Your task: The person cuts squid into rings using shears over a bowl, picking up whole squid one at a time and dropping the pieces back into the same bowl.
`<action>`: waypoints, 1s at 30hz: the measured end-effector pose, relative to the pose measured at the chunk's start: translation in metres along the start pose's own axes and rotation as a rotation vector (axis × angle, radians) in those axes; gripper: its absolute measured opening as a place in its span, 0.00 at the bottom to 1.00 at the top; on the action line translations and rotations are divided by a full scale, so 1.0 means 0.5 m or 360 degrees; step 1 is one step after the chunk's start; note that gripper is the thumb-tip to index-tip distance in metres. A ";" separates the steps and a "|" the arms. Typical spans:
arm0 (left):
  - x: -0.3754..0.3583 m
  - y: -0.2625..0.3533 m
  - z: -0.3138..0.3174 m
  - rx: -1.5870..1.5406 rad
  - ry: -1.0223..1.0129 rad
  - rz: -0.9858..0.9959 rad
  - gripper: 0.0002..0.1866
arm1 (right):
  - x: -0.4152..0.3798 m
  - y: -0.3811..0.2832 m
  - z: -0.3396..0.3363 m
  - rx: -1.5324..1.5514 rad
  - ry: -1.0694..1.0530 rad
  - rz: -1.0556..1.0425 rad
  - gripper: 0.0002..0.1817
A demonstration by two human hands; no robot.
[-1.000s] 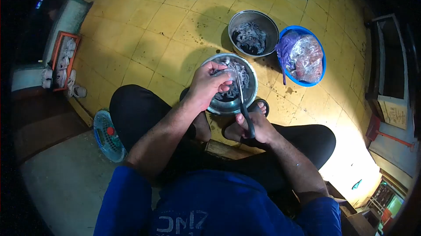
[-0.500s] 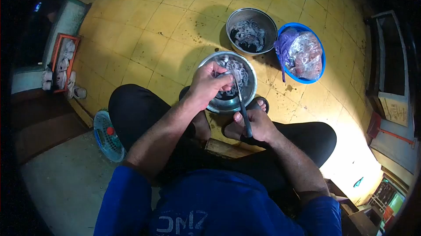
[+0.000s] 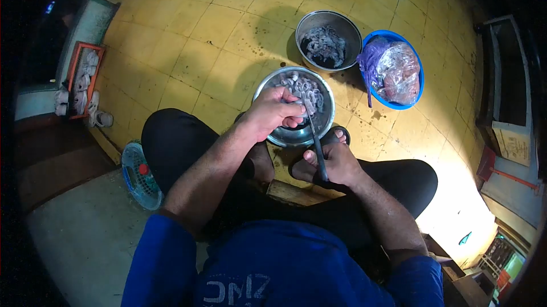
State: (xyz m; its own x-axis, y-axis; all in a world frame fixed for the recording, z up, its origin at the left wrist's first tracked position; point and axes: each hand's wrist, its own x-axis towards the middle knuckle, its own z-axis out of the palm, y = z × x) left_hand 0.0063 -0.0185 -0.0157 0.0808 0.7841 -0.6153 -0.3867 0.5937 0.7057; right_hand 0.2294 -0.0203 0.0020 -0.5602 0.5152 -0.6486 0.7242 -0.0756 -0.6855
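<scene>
Over the steel bowl point(image 3: 326, 120) between my feet, my left hand point(image 3: 275, 114) is closed, thumb against fingers, on a pale piece of squid point(image 3: 302, 111) mostly hidden by the fingers. My right hand point(image 3: 339, 162) grips the black handle of a knife point(image 3: 317, 143). Its narrow blade points away from me and meets the squid beside my left fingertips. Whitish squid rings point(image 3: 307, 86) lie in the bowl, with dark liquid around them.
Beyond the bowl stands a deeper metal pot point(image 3: 300, 36) with pale pieces in dark liquid. Right of it, a blue basin point(image 3: 421, 82) holds purple and clear plastic bags point(image 3: 399, 67). A greenish-blue basket point(image 3: 141, 179) sits left of my knee; a shoe rack point(image 3: 85, 79) is farther left.
My left hand has shifted slightly down, and its fingers are closer together on the squid. The knife and right hand have barely moved.
</scene>
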 end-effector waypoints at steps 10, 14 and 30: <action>0.000 -0.008 0.004 0.0195 -0.0084 -0.0148 0.10 | 0.012 0.027 0.007 0.0082 0.0009 -0.0015 0.37; 0.010 -0.013 -0.003 0.0144 -0.0022 -0.0031 0.10 | 0.011 0.023 -0.002 -0.0001 0.0075 -0.0078 0.36; 0.011 -0.015 0.010 -0.0106 0.0105 0.0308 0.14 | 0.022 0.035 0.016 0.0013 -0.0052 -0.0198 0.39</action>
State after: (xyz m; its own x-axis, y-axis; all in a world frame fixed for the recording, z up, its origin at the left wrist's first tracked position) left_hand 0.0141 -0.0180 -0.0227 -0.0602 0.8677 -0.4934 -0.4490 0.4180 0.7898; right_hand 0.2327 -0.0228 -0.0194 -0.6583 0.4932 -0.5687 0.6450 -0.0200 -0.7639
